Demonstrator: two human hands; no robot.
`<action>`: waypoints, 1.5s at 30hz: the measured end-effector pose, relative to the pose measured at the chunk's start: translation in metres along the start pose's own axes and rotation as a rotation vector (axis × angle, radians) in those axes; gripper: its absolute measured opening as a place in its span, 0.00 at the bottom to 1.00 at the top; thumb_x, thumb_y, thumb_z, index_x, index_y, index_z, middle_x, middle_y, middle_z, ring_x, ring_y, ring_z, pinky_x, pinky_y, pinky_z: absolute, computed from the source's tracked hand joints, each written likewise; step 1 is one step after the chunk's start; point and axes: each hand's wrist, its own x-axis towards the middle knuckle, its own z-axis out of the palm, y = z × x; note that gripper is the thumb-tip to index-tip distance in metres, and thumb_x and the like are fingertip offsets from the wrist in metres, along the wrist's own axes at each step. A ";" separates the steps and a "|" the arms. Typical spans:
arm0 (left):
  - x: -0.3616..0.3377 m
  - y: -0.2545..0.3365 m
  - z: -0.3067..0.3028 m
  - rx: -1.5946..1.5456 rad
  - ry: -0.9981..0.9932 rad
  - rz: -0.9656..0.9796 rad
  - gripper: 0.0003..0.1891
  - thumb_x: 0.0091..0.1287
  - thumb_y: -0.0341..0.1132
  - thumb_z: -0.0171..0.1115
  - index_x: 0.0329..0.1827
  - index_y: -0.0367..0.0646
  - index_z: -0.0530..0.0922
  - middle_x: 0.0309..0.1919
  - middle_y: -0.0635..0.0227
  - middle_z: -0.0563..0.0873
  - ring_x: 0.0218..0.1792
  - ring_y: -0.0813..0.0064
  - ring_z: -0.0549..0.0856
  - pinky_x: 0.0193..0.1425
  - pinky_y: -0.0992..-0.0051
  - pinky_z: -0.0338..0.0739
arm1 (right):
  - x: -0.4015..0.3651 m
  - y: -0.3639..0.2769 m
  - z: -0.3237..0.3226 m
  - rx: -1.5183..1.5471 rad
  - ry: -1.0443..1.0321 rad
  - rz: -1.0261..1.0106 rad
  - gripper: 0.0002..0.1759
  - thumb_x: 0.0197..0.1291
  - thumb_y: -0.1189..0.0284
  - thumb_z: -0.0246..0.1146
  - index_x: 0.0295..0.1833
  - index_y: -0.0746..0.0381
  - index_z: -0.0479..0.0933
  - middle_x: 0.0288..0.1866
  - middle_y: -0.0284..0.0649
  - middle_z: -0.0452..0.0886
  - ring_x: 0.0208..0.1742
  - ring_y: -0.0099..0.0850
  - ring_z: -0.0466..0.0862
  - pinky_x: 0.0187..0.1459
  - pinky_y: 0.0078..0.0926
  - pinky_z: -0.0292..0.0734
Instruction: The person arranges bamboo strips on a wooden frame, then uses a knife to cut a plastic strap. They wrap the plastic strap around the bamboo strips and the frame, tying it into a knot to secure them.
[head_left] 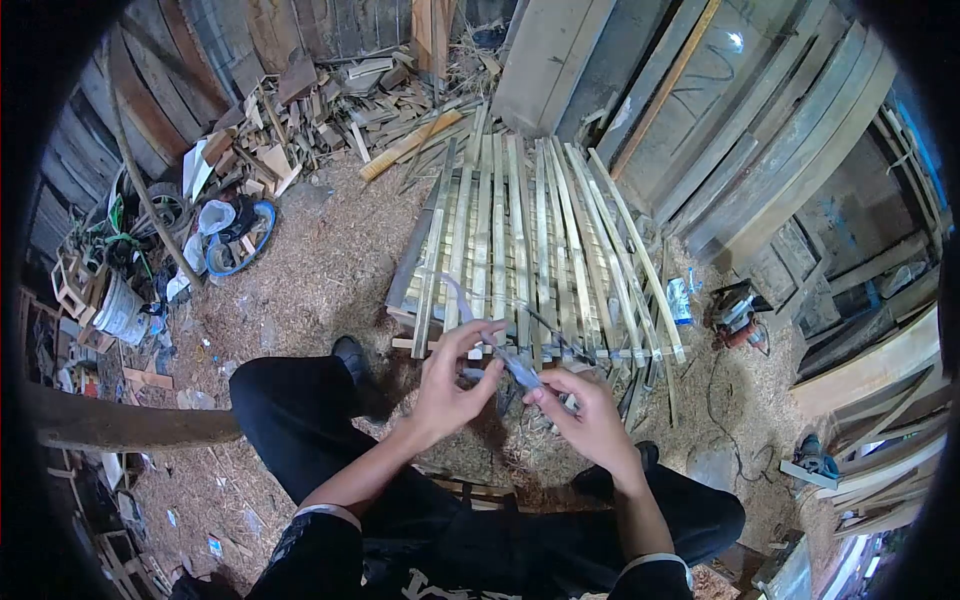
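Note:
A thin grey-purple strip (520, 370), whose exact kind I cannot make out, stretches between my hands above the front end of the slats. My left hand (450, 388) pinches it between thumb and fingers, and a pale loose length curves up beyond the fingertips. Lower down, my right hand (590, 415) grips its other part, thumb against curled fingers. Just behind both hands, long narrow wooden slats (498, 230) lie side by side over a low wooden support, fanning out slightly. Dark thin bits near the slats' front ends are too blurred to name.
Wood offcuts (365, 90) are heaped at the back left. A blue-rimmed basin (240, 245) and a white bucket (120, 312) stand left. To the right are a red power tool (738, 318) with a cord, another tool (815, 460) and leaning boards (740, 130). Shavings cover the floor (310, 290).

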 end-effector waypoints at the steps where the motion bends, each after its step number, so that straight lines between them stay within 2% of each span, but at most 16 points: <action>1: 0.000 0.002 0.001 -0.098 -0.029 0.078 0.26 0.66 0.29 0.71 0.67 0.39 0.73 0.60 0.56 0.85 0.58 0.57 0.86 0.64 0.61 0.79 | 0.000 0.006 0.000 0.001 0.001 0.002 0.12 0.71 0.68 0.66 0.54 0.62 0.84 0.41 0.40 0.90 0.40 0.35 0.89 0.47 0.34 0.80; 4: -0.002 0.007 -0.004 -0.129 -0.190 0.060 0.21 0.71 0.26 0.64 0.66 0.36 0.72 0.64 0.52 0.83 0.66 0.61 0.82 0.74 0.63 0.72 | 0.000 0.009 0.001 -0.171 -0.016 0.006 0.15 0.69 0.65 0.67 0.58 0.58 0.82 0.44 0.42 0.90 0.42 0.40 0.88 0.52 0.35 0.80; 8: -0.007 0.007 0.003 -0.068 -0.274 0.062 0.19 0.71 0.24 0.62 0.64 0.35 0.75 0.64 0.52 0.84 0.66 0.62 0.82 0.73 0.62 0.73 | -0.004 0.009 0.005 0.036 -0.016 0.052 0.25 0.67 0.66 0.70 0.67 0.60 0.76 0.52 0.43 0.87 0.48 0.37 0.87 0.58 0.34 0.78; 10: -0.008 0.007 0.007 -0.081 -0.266 0.116 0.18 0.69 0.25 0.64 0.62 0.40 0.80 0.65 0.59 0.84 0.61 0.60 0.84 0.68 0.61 0.77 | -0.005 0.009 0.005 0.122 -0.033 0.009 0.29 0.66 0.67 0.71 0.70 0.61 0.74 0.54 0.43 0.86 0.51 0.35 0.86 0.59 0.35 0.78; 17: 0.009 0.007 -0.011 0.234 -0.227 0.352 0.18 0.63 0.29 0.65 0.58 0.40 0.82 0.64 0.65 0.86 0.52 0.62 0.84 0.61 0.62 0.77 | -0.005 0.002 -0.003 0.218 -0.134 -0.029 0.22 0.65 0.66 0.73 0.60 0.66 0.81 0.54 0.45 0.87 0.51 0.34 0.86 0.58 0.33 0.79; 19: 0.013 0.014 -0.020 0.303 -0.238 0.324 0.17 0.65 0.29 0.64 0.57 0.40 0.82 0.63 0.63 0.86 0.56 0.61 0.84 0.64 0.62 0.76 | -0.004 0.004 -0.002 0.217 -0.103 -0.051 0.19 0.65 0.65 0.72 0.56 0.66 0.83 0.52 0.45 0.88 0.49 0.34 0.87 0.57 0.32 0.79; 21: 0.020 0.012 -0.029 0.306 -0.200 0.265 0.17 0.69 0.29 0.60 0.60 0.38 0.81 0.65 0.57 0.85 0.65 0.59 0.82 0.70 0.62 0.73 | -0.002 0.005 -0.002 0.074 -0.218 0.061 0.14 0.67 0.64 0.71 0.49 0.64 0.86 0.51 0.44 0.89 0.46 0.37 0.88 0.52 0.31 0.80; 25: 0.032 0.011 -0.046 0.083 0.006 0.192 0.16 0.74 0.26 0.57 0.63 0.36 0.79 0.67 0.51 0.82 0.68 0.57 0.80 0.70 0.61 0.74 | -0.003 0.015 0.007 -0.064 -0.250 0.105 0.11 0.68 0.64 0.69 0.44 0.60 0.87 0.45 0.41 0.89 0.41 0.41 0.88 0.49 0.35 0.81; 27: 0.035 0.004 -0.049 0.077 0.058 0.179 0.16 0.75 0.27 0.57 0.64 0.36 0.79 0.67 0.52 0.81 0.69 0.56 0.79 0.72 0.60 0.72 | -0.007 0.028 0.012 -0.484 -0.249 0.076 0.12 0.65 0.60 0.70 0.44 0.57 0.88 0.41 0.38 0.88 0.45 0.44 0.87 0.54 0.42 0.80; 34: 0.049 0.004 -0.072 0.254 0.271 0.207 0.19 0.75 0.29 0.56 0.68 0.37 0.76 0.71 0.53 0.79 0.73 0.56 0.75 0.77 0.57 0.66 | -0.018 0.050 0.014 -0.675 -0.234 -0.022 0.09 0.62 0.62 0.72 0.40 0.55 0.89 0.47 0.37 0.87 0.51 0.41 0.86 0.56 0.45 0.80; 37: 0.044 -0.002 -0.067 0.036 0.151 0.064 0.21 0.78 0.33 0.54 0.71 0.37 0.75 0.71 0.54 0.78 0.71 0.62 0.77 0.75 0.62 0.69 | -0.015 0.046 0.010 -0.635 -0.311 0.049 0.10 0.61 0.63 0.73 0.41 0.57 0.89 0.47 0.38 0.87 0.50 0.43 0.86 0.54 0.42 0.81; 38: 0.041 -0.003 -0.066 0.036 0.152 0.064 0.21 0.78 0.33 0.54 0.71 0.37 0.75 0.71 0.54 0.78 0.71 0.62 0.77 0.75 0.62 0.69 | -0.013 0.044 0.006 -0.437 -0.322 0.049 0.10 0.64 0.64 0.71 0.44 0.58 0.88 0.46 0.38 0.86 0.51 0.42 0.85 0.54 0.40 0.80; 40: 0.040 0.003 -0.061 0.036 -0.152 -0.042 0.21 0.79 0.36 0.53 0.70 0.37 0.76 0.71 0.54 0.79 0.71 0.60 0.78 0.74 0.64 0.69 | -0.009 0.034 0.000 -0.244 -0.335 0.051 0.10 0.67 0.66 0.69 0.46 0.59 0.88 0.45 0.38 0.85 0.52 0.41 0.85 0.54 0.37 0.79; 42: 0.033 0.006 -0.053 0.061 -0.131 -0.002 0.21 0.79 0.42 0.54 0.69 0.40 0.78 0.69 0.56 0.81 0.71 0.60 0.77 0.76 0.61 0.67 | -0.006 0.020 -0.007 0.051 -0.271 -0.024 0.12 0.68 0.67 0.69 0.49 0.63 0.87 0.44 0.40 0.85 0.47 0.38 0.85 0.51 0.35 0.78; 44: 0.028 0.000 -0.048 0.201 -0.320 0.224 0.22 0.78 0.46 0.55 0.69 0.45 0.80 0.69 0.61 0.82 0.74 0.64 0.74 0.80 0.54 0.60 | -0.005 0.013 -0.010 0.070 -0.223 -0.027 0.12 0.69 0.68 0.69 0.50 0.65 0.86 0.43 0.41 0.85 0.44 0.35 0.84 0.50 0.34 0.78; 45: 0.025 0.006 -0.042 0.152 -0.338 0.219 0.23 0.73 0.51 0.64 0.63 0.49 0.84 0.68 0.66 0.83 0.73 0.65 0.75 0.80 0.54 0.55 | -0.004 0.011 -0.009 0.097 -0.135 -0.071 0.12 0.69 0.68 0.69 0.50 0.65 0.86 0.43 0.41 0.85 0.44 0.36 0.84 0.50 0.33 0.78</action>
